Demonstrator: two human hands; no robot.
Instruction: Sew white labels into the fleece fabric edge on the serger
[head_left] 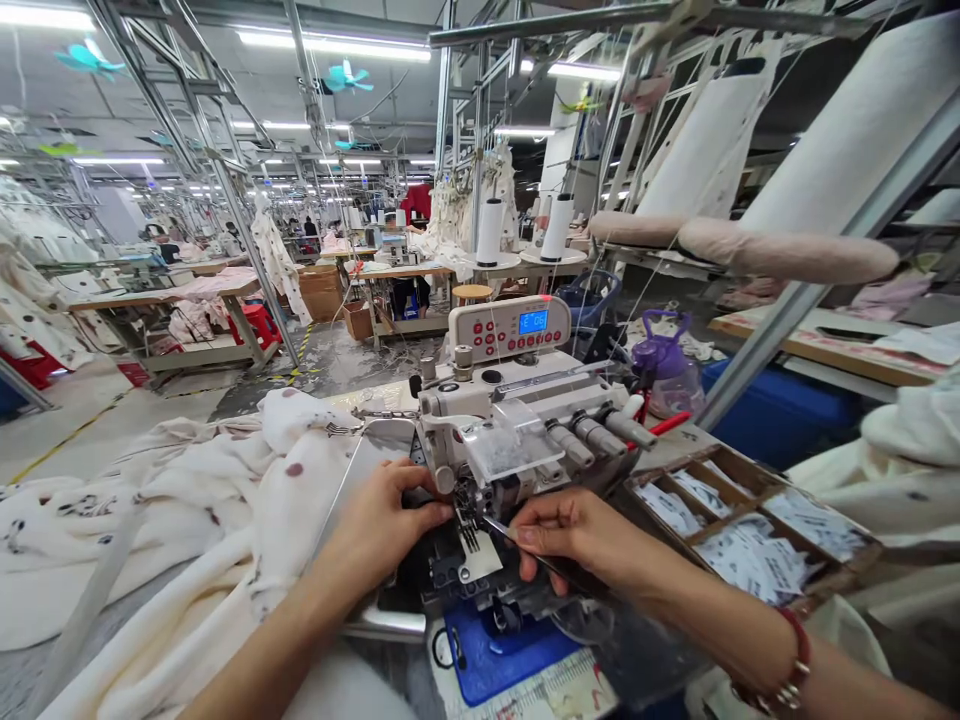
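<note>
I'm pinching tweezers (pixel 525 540) in my right hand (pixel 577 530), apparently mid-threading the sewing machine (pixel 517 420), while my curled left hand (pixel 382 520) is bracing it, holding nothing.

The sewing machine (pixel 510 420) is a white overlock model standing upright at the middle of the worktable, with a control panel carrying red buttons and a lit blue display on its top and a clear plastic guard over its front. Its needle area faces the person, and a small white label (pixel 480 553) lies flat on the dark plate just under the presser foot. The tweezers (pixel 525 545) are thin and metallic, held nearly level, their tip pointing left and reaching the label's right edge beside the needles.
</note>
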